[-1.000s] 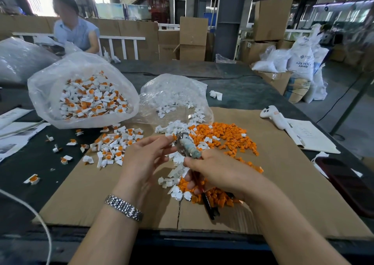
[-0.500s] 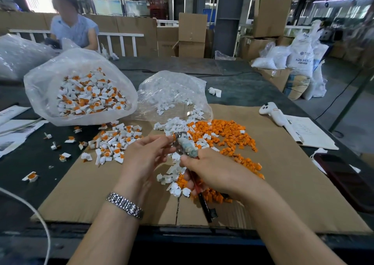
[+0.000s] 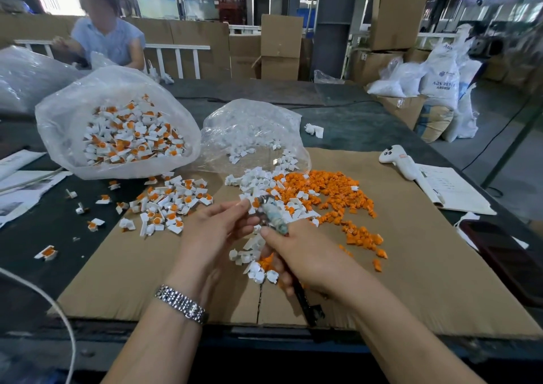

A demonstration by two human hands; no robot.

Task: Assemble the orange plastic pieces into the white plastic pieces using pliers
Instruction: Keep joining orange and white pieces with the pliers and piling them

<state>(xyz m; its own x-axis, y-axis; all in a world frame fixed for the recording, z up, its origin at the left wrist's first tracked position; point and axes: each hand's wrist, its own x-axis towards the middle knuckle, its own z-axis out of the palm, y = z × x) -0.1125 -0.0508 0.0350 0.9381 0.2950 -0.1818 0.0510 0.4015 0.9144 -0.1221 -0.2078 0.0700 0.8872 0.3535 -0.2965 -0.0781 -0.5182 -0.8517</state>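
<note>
both forearms are extended forward from the bottom edge, converging at centre. left hand (image 3: 216,231) is held palm inward, fingers loosely curled, thumb and forefinger tips brought together, possibly pinching a small piece; contact is not resolved. right hand (image 3: 305,256) is seen knuckles up, fingers wrapped in a closed grip.

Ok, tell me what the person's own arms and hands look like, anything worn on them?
Both forearms are bare, no sleeves and no gloves in view. The left hand has a silver metal link bracelet or watch band round its wrist. The right hand and its wrist show nothing worn; no rings can be made out.
</note>
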